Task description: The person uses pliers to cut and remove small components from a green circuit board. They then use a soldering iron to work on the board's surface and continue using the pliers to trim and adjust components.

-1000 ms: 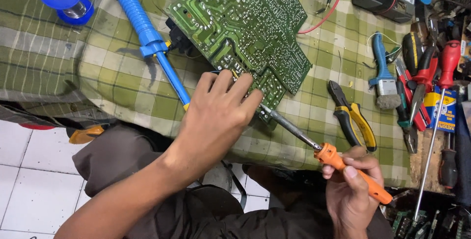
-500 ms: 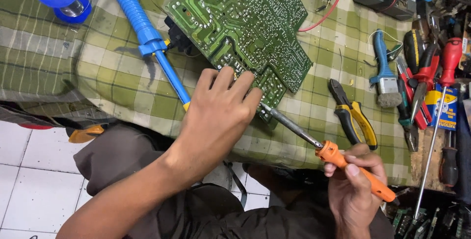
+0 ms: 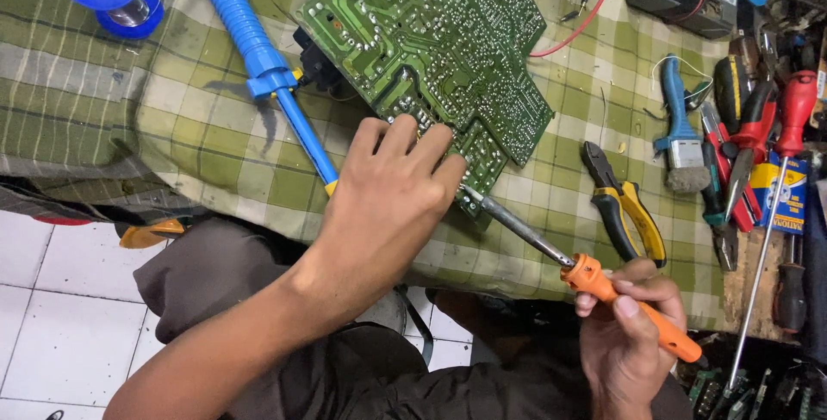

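my left hand (image 3: pixel 383 205) lies flat, fingers spread, pinning the green circuit board (image 3: pixel 431 41) on the checked cloth (image 3: pixel 207 161), right hand (image 3: pixel 629 342) clenched round the orange soldering iron (image 3: pixel 594 286), tip at the board's near edge.

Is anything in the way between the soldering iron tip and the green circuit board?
Nothing visible. The soldering iron, held in the right hand, reaches the circuit board edge beside the left hand fingers.
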